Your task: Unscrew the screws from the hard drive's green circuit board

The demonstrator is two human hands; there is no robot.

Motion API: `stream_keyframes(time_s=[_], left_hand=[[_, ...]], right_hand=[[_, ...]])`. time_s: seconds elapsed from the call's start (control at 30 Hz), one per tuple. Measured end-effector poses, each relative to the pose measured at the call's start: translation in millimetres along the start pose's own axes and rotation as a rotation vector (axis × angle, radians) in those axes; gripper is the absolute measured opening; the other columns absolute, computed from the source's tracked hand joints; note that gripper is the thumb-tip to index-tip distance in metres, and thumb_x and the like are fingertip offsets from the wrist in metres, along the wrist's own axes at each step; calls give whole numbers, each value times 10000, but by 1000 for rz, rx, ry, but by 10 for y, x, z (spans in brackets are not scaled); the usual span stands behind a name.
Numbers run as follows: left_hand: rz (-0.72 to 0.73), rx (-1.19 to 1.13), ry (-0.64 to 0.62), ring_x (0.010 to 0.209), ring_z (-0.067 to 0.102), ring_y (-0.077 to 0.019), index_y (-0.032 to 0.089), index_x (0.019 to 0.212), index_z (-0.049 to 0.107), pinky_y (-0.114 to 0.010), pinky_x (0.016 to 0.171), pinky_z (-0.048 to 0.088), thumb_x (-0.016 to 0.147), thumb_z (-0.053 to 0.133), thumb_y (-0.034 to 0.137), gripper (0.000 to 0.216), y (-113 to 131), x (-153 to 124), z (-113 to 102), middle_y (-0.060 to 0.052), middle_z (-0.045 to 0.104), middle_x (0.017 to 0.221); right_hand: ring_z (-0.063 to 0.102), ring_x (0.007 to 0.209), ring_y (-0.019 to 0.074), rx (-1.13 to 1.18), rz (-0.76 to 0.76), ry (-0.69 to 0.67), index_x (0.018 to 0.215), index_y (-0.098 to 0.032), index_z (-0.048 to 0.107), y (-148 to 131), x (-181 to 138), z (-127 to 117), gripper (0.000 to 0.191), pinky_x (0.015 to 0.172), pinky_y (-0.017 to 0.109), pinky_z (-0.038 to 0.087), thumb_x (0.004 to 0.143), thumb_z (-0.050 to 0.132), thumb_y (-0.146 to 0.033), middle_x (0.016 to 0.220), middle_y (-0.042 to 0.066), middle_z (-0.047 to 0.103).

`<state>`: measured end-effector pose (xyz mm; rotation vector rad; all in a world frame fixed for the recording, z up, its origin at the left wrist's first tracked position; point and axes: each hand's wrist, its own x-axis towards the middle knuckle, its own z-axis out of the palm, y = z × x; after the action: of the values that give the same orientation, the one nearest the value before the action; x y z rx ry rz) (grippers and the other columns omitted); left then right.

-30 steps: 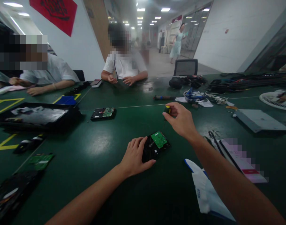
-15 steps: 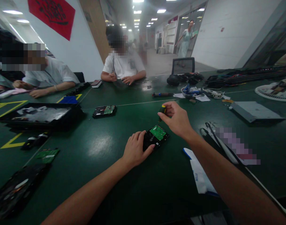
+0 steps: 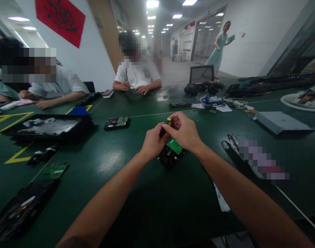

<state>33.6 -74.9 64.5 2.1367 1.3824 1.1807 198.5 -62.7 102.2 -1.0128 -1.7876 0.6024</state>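
Observation:
Just ahead of me a hard drive (image 3: 170,160) with a green circuit board lies on the dark green table, its far side partly covered by my hands. Above it, my right hand (image 3: 184,132) pinches a screwdriver (image 3: 169,120) by its handle, whose yellow top shows between the fingers. My left hand (image 3: 153,141) is closed against the right one, its thumb and fingers curled round the lower part of the screwdriver. The tip is hidden behind the hands.
Another hard drive (image 3: 117,122) lies farther off. At left are a black tray (image 3: 77,125), a loose circuit board (image 3: 55,170) and an opened drive (image 3: 20,210). A grey metal box (image 3: 283,122) and a white packet (image 3: 221,198) lie rightward. Co-workers sit across the table.
My left hand has let go of the hard drive and come up to the screwdriver. The right hand has moved slightly left with it. A person in the background has walked rightward.

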Motion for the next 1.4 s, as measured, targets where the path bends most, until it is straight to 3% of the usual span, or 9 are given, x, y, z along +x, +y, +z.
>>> stream_keyframes(time_s=[0.07, 0.17, 0.27, 0.37, 0.43, 0.53, 0.73, 1.13, 1.4], left_hand=[[-19, -2, -66, 865, 678, -192, 186, 1198, 556, -324, 785, 517, 1013, 509, 294, 220, -68, -26, -40, -59, 712, 973], [-92, 134, -166, 805, 624, -204, 183, 1126, 526, -342, 747, 495, 995, 493, 285, 169, -238, -189, -150, -53, 655, 911], [-101, 216, -356, 857, 614, -214, 195, 1079, 501, -367, 783, 507, 1000, 435, 287, 138, -376, -419, -260, -76, 622, 1010], [-75, 283, -453, 948, 608, -225, 196, 1079, 494, -399, 864, 515, 1005, 434, 325, 160, -410, -603, -320, -99, 576, 1116], [-75, 297, -488, 1001, 607, -243, 194, 1124, 489, -413, 882, 521, 989, 508, 434, 276, -384, -672, -322, -109, 560, 1161], [-68, 311, -526, 1034, 613, -278, 201, 1163, 485, -423, 869, 532, 826, 700, 637, 591, -329, -714, -266, -111, 568, 1179], [-75, 418, -470, 970, 643, -304, 204, 1090, 509, -408, 766, 533, 745, 748, 699, 649, -272, -738, -82, -100, 615, 1087], [-142, 506, -344, 934, 659, -314, 202, 1058, 530, -426, 747, 543, 701, 703, 812, 728, -61, -770, 293, -106, 629, 1062], [-120, 514, -363, 923, 647, -297, 206, 1071, 533, -420, 730, 534, 863, 583, 736, 572, -46, -864, 271, -102, 615, 1068]], right_hand=[[717, 927, 197, 7, 14, -71, 1126, -210, 634, 121, -21, -48, 341, 839, 353, 582, 882, 740, -424, 1049, 69, 747], [712, 1003, 228, -182, 147, -130, 1157, -199, 679, 462, -79, -135, 302, 902, 401, 561, 937, 665, -406, 1134, 106, 744], [717, 1010, 261, -363, 333, -250, 1110, -180, 729, 831, -154, -156, 264, 891, 405, 550, 918, 680, -354, 1140, 128, 750], [713, 1029, 272, -416, 423, -338, 1154, -161, 742, 1046, -206, -102, 335, 869, 382, 542, 946, 637, -402, 1158, 143, 751], [708, 1029, 266, -398, 430, -365, 1156, -152, 749, 1097, -216, -61, 348, 860, 367, 538, 949, 628, -405, 1166, 140, 752], [703, 1008, 251, -332, 427, -396, 1126, -181, 768, 1110, -210, -28, 348, 825, 349, 536, 959, 606, -440, 1153, 114, 757], [697, 1006, 232, -297, 394, -433, 1128, -214, 770, 1154, -226, 15, 359, 829, 335, 529, 950, 608, -480, 1144, 78, 759], [676, 1043, 249, -449, 213, -379, 1160, -183, 754, 1253, -226, 84, 452, 889, 361, 511, 914, 658, -549, 1170, 115, 737], [650, 1057, 237, -434, 213, -345, 1176, -185, 741, 1279, -292, 89, 481, 913, 362, 487, 895, 678, -570, 1192, 120, 701]])
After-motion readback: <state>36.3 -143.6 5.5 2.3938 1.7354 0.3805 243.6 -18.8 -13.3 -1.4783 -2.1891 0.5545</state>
